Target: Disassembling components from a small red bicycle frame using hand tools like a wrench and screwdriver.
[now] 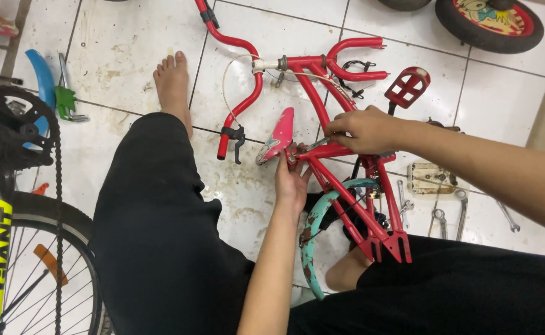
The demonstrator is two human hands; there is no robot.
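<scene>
Fingers of the right hand (364, 129) are closed around a red bike frame (347, 180); a pink saddle (279, 134) is pinched by the left hand (292, 181) over the tiled floor (130, 49).

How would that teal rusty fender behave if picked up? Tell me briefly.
The teal fender is probably stiff, since it holds its curve unsupported. It looks thin, so likely light for its size. Rust patches suggest rough, flaking spots rather than a slippery grip, and the curved shape would probably rock if laid on the tile floor.

Wrenches (446, 217) on tiled floor (123, 49)
</scene>
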